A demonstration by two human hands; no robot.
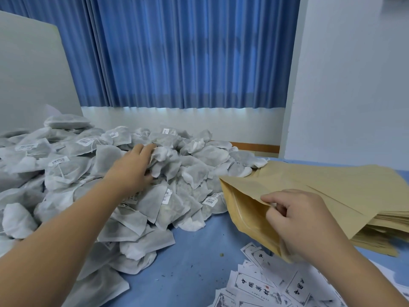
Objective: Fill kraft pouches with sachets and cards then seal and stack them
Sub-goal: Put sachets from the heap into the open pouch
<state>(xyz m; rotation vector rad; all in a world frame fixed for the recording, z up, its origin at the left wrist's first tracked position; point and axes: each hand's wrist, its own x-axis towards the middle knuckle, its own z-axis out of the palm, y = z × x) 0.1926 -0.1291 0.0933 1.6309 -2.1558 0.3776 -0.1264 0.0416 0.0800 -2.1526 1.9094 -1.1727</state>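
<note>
Both hands are at work: my left hand [135, 167] reaches into the heap of sachets [66, 165] at the left of the frame, fingers curled round one white sachet [162, 152] near the centre, while my right hand [298, 220] pinches the upper lip of a kraft pouch [243, 189] at the lower right. I keep its mouth open and turned toward the heap, so the sachet has only a short way to go. Behind it, the stack of flat pouches [343, 185] lies at the right on the blue tabletop [190, 251]. Printed cards [254, 284] are scattered along the bottom edge, near my right hand, probably for the next step.
</note>
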